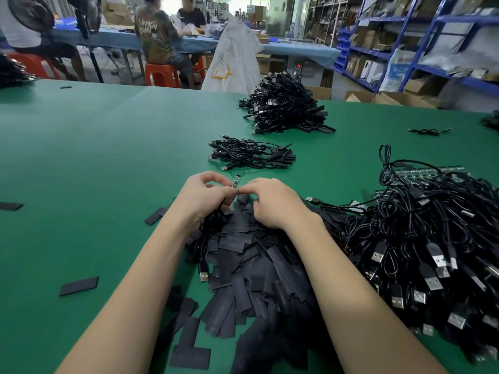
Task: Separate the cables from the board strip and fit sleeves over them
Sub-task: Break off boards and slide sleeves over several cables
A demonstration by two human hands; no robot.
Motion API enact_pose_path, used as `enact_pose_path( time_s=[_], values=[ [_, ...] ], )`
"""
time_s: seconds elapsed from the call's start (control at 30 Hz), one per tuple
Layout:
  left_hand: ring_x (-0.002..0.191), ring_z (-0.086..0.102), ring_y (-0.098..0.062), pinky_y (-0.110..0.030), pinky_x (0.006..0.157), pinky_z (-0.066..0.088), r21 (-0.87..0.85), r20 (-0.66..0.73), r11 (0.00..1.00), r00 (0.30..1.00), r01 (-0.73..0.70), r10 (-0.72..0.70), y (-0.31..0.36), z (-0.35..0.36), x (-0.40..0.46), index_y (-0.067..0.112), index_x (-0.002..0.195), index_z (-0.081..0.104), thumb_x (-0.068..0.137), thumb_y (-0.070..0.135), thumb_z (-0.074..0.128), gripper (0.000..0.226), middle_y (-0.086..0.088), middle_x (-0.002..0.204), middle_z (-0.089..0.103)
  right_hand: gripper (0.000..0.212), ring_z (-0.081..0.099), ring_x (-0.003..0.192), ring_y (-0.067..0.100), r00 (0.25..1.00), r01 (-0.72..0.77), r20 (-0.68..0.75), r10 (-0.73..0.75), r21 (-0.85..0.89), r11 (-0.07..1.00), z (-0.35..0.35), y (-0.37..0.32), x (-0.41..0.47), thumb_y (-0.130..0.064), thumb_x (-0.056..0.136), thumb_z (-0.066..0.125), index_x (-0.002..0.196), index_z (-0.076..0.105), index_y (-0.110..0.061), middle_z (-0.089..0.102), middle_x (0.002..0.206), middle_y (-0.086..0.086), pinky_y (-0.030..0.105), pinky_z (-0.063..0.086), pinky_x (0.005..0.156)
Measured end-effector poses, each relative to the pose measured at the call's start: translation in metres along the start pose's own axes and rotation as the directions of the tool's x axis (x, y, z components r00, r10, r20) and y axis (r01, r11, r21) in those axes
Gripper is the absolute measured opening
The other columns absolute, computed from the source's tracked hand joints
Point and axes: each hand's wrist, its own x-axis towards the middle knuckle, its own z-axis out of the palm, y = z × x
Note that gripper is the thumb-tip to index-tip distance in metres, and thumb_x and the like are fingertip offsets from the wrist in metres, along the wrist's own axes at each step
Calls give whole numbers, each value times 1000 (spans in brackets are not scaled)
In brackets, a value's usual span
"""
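Note:
My left hand (pixel 204 195) and my right hand (pixel 270 202) meet above a heap of flat black sleeves (pixel 251 265). Between their fingertips they pinch a small green circuit board (pixel 236 182) that sticks up and away from me. Its black cable (pixel 213 225) runs down under my left palm, ending in a USB plug (pixel 204 275) on the mat. At the right lies a big tangle of USB cables (pixel 432 238) still joined to green board strips (pixel 421 174).
Two piles of cables with sleeves on lie further out on the green table (pixel 81 157): a small one (pixel 251 156) and a large one (pixel 286 106). Loose sleeves (pixel 79 286) are scattered at the left. People sit at a blue table behind; shelving stands at the right.

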Motion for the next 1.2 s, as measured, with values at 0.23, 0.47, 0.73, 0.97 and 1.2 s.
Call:
enact_pose_path(
  time_s=[0.23,0.47,0.73,0.97,1.2],
  values=[
    [38,51,-9,-16,42,43,-2,41,1000,999,-8,8,5,4,-8,8,87,66,86,-1,71,11,-9,67,62,33,62,105,17,999,-37,-26,38,3,999,-1,6,-1,-18,90,61,106,71,-44,63,104,-13,27,42,75],
    [42,54,-7,-14,44,43,-44,124,999,992,8,-2,7,5,-8,12,86,66,87,2,72,12,-9,71,60,7,52,62,-1,981,-37,-176,84,253,967,3,22,-20,-23,80,73,80,69,-28,55,68,-17,22,42,62],
    [52,54,-9,-13,51,45,1,330,999,943,-43,40,6,6,-12,15,91,69,89,8,73,8,0,67,63,20,52,51,-1,933,-25,-249,260,676,737,4,33,-39,-22,78,84,72,65,-23,69,69,-12,14,43,61],
    [54,55,-10,-15,54,46,-14,411,998,909,-62,63,8,8,-15,11,94,67,90,6,71,8,2,66,64,19,54,51,-1,907,-23,-254,336,766,643,3,35,-44,-33,74,89,73,71,-27,65,59,-19,18,41,59],
    [54,55,-11,-16,53,47,-34,425,996,901,-78,85,9,9,-17,9,95,66,90,2,70,9,-1,66,64,33,74,77,11,915,12,-259,308,784,621,0,33,-47,-17,70,91,95,75,-32,78,88,-10,28,60,81]
  ],
)
